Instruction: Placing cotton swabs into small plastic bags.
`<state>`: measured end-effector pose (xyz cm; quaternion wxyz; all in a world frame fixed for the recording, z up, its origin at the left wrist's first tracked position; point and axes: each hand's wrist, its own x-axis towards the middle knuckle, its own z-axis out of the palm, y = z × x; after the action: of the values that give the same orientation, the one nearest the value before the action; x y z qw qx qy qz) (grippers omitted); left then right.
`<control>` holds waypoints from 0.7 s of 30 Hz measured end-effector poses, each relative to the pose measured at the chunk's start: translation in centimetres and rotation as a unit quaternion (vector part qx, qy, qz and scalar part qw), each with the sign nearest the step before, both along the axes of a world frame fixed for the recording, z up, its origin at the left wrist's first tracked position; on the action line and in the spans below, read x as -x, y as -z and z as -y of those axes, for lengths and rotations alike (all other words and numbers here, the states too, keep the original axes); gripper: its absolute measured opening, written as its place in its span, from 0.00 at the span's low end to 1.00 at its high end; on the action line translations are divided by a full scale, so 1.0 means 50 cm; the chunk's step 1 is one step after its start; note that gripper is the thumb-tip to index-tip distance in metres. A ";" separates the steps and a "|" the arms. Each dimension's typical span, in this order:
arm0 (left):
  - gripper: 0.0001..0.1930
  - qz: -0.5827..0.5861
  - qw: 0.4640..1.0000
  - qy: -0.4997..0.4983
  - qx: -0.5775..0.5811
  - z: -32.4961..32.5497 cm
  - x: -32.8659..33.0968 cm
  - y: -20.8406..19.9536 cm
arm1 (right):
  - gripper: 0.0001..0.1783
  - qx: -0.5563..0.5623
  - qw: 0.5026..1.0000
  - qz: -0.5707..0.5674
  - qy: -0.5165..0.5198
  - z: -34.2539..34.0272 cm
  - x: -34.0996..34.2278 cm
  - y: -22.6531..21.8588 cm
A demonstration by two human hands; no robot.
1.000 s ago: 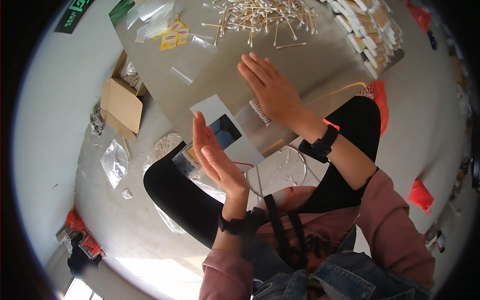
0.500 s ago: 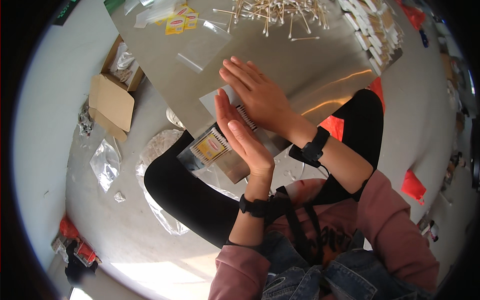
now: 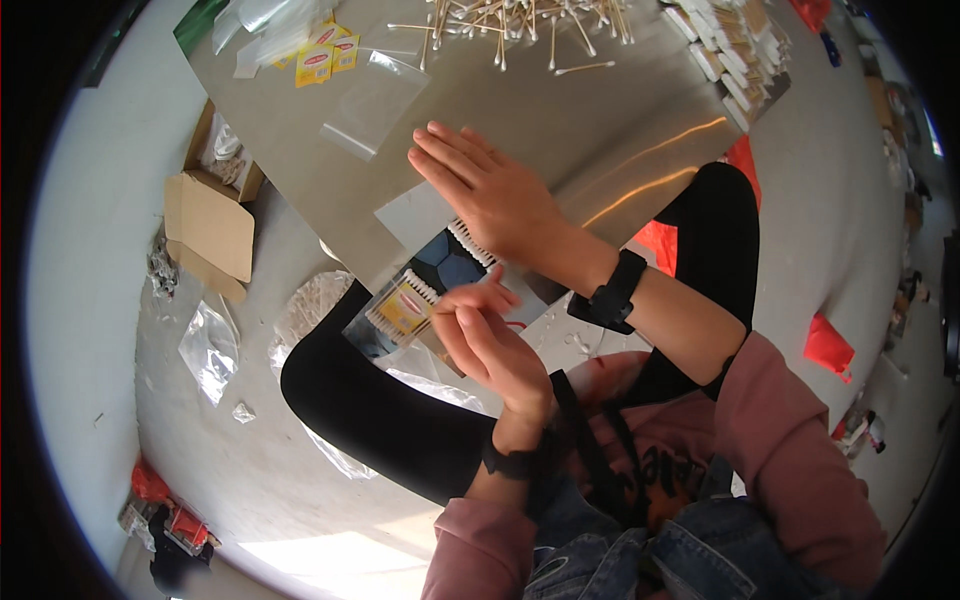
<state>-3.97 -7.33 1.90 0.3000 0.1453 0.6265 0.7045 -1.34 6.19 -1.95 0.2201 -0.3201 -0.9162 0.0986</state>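
Observation:
My right hand (image 3: 495, 198) is stretched flat with its fingers straight, palm down over a row of cotton swabs (image 3: 468, 243) that it partly covers. Below it, my left hand (image 3: 492, 340) has bent fingers and a thumb standing apart, with nothing seen in it; its fingers are slightly blurred. Beside the left fingertips lies a flat bundle of cotton swabs with a yellow label card (image 3: 403, 308). Between the two rows shows a dark surface with a hexagon pattern (image 3: 448, 262). A pale sheet (image 3: 412, 214) lies left of my right wrist's line, beyond the swabs.
Loose cotton swabs (image 3: 520, 18) lie across the metal table's (image 3: 560, 120) far side, with stacked white-tipped bundles (image 3: 735, 60) at right. Yellow cards (image 3: 315, 65) and clear plastic bags (image 3: 375, 110) lie at far left. An opened cardboard box (image 3: 210, 225) stands on the floor.
My left hand has moved down, away from my right hand, and its fingers have bent. More of the hexagon-patterned surface shows between the swab rows. The whole view has shifted slightly.

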 end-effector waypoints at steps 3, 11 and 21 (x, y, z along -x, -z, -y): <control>0.19 0.161 0.979 0.097 -0.079 0.029 -0.006 -0.011 | 0.31 0.048 0.999 -0.024 0.004 0.004 0.004 -0.002; 0.22 0.203 0.975 0.027 -0.091 -0.005 -0.001 0.000 | 0.28 0.006 1.000 -0.027 -0.005 -0.002 0.006 0.016; 0.25 0.085 0.990 0.116 -0.013 0.038 -0.002 -0.023 | 0.26 0.010 0.995 -0.090 0.039 -0.013 -0.004 -0.018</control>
<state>-3.87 -9.23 3.07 0.4295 0.1605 0.5683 0.6832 -1.12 6.85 -1.04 0.3018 -0.3475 -0.8786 0.1276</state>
